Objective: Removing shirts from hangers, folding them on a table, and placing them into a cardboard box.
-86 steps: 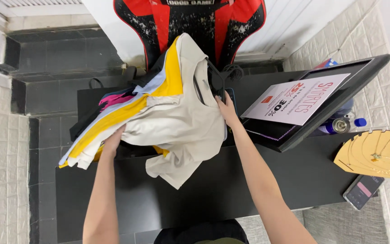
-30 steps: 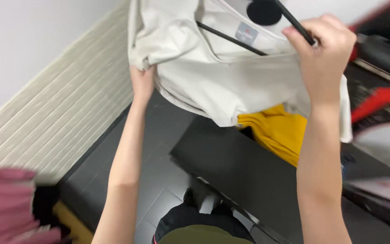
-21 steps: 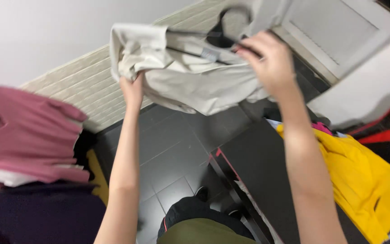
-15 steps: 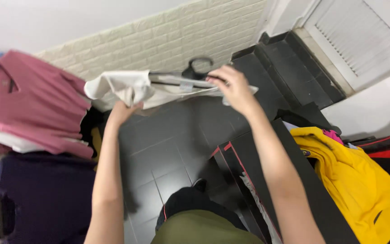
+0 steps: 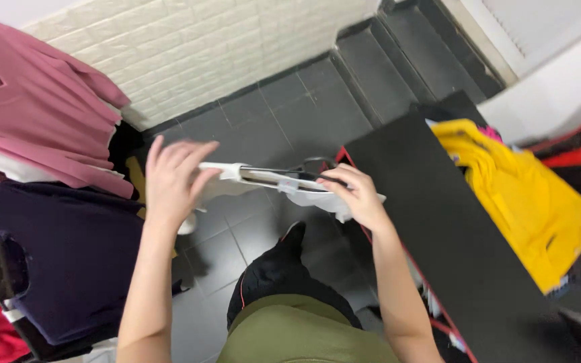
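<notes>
Head view: the cream shirt [image 5: 237,180] on its black hanger [image 5: 302,172] hangs over the dark tile floor, just left of the black counter [image 5: 432,222]. Right hand [image 5: 356,196] has its grip closed on the hanger. Left hand [image 5: 171,178] rests fingers spread on the shirt's far end. A yellow shirt [image 5: 516,198] lies on the counter; a pink top [image 5: 38,107] hangs well left of it.

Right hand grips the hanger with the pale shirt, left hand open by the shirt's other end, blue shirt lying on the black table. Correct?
Not quite. The head view shows a yellow shirt on the black table, not blue. The rest holds: right hand grips the hanger carrying the pale shirt, left hand open at its other end.
</notes>
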